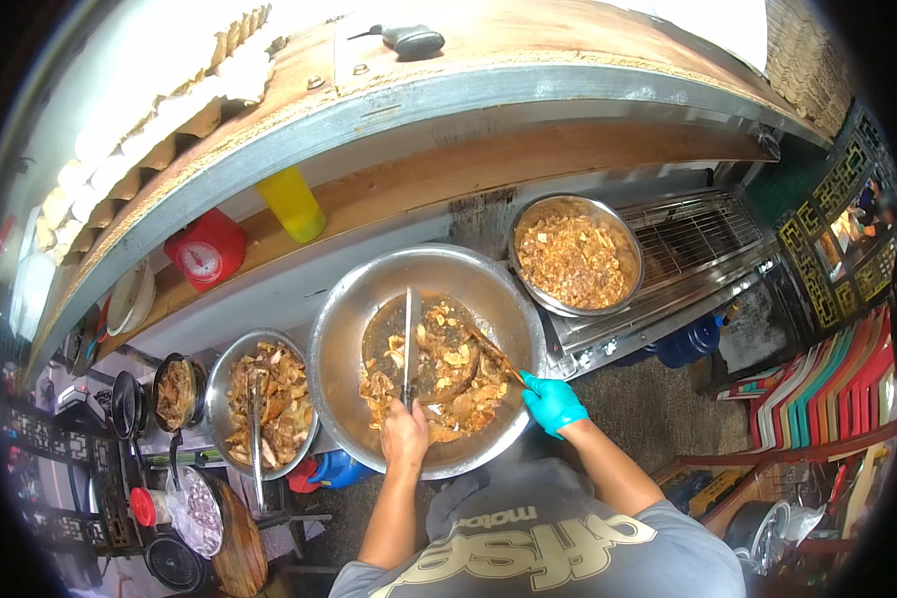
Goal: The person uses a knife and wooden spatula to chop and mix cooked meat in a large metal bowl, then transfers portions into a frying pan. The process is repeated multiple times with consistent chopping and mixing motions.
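A large metal basin (344,289) stands in front of me, with chopped brown meat-like pieces (463,409) on a dark round surface inside; I cannot tell whether that is a board or liquid. My left hand (405,437), bare, is closed round the near end of a long, narrow metal blade, like a knife (411,334), pointing away over the pieces. At the basin's right rim, my right hand (554,404) wears a teal glove. Its fingers close on a slim brown stick-like tool (501,359) that slants into the food; the exact kind is unclear.
Left of the basin is a metal bowl (307,439) of larger brown pieces with metal tongs (256,429). A full bowl of chopped food (575,254) stands by a grill rack (693,239). Behind are a red scale (205,249), a yellow bottle (292,204) and an overhanging wooden shelf (528,50).
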Demonstrator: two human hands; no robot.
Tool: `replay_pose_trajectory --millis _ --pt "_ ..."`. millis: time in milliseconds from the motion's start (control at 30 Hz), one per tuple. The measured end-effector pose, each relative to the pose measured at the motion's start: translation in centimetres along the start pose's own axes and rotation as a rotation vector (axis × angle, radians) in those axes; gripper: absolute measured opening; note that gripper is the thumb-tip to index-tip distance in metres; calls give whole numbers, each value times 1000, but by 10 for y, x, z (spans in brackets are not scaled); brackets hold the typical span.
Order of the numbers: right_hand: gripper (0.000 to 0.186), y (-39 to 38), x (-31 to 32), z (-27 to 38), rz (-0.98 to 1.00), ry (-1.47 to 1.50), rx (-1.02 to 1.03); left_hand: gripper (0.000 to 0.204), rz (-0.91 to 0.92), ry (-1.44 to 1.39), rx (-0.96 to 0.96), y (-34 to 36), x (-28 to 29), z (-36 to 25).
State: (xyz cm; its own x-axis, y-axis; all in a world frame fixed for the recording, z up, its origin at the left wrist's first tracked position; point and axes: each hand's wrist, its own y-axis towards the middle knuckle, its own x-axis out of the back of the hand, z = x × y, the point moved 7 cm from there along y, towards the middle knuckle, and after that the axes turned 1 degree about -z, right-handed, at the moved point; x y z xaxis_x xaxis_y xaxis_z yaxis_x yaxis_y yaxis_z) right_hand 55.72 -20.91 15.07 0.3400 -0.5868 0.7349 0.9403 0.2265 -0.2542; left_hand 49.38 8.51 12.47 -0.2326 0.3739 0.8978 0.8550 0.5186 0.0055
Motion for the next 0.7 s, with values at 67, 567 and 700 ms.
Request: replay_pose_trajectory --millis 67,567,700 --pt "47 -7 -4 -10 7 54 -88 34 18 -116 11 0 -5 6" --pt "45 -13 -21 0 14 -100 38 38 320 14 -99 -7 -28 1" --pt "44 -14 -30 -5 45 -144 32 36 56 -59 57 -10 -2 10"
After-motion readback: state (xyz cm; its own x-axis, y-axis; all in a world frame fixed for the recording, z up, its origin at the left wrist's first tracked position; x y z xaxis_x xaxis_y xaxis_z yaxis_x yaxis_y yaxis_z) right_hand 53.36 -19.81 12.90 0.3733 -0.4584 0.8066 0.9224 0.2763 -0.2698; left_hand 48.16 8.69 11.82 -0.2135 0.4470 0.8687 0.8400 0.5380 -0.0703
